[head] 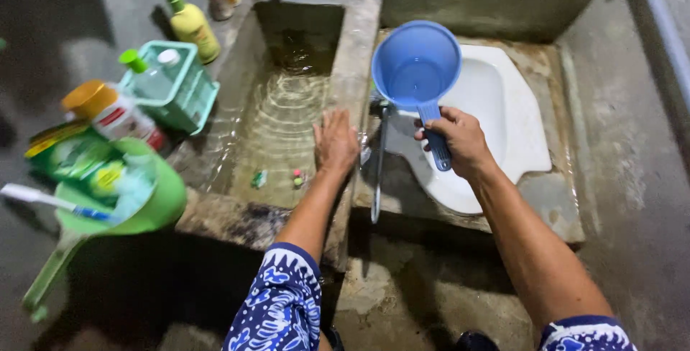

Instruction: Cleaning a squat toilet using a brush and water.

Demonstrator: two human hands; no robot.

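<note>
**At the water trough, a dipper held over the squat pan**

Beside the concrete trough (356,49), the right hand (460,139) gripped the handle of a blue dipper (415,63), fingers curled tight around it, the scoop tilted above the white squat toilet (503,107). The left hand (336,141) lay flat on the trough's wet rim, fingers pressed together, at the edge of the rippling water. Well to the left sat a green basket (188,96), a yellow pump bottle (192,26) and a green scoop (162,204) holding a toothbrush (43,198).

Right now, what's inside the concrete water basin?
The concrete water basin holds shallow rippling water and a few small coloured bits on the bottom. The left hand covers part.
</note>
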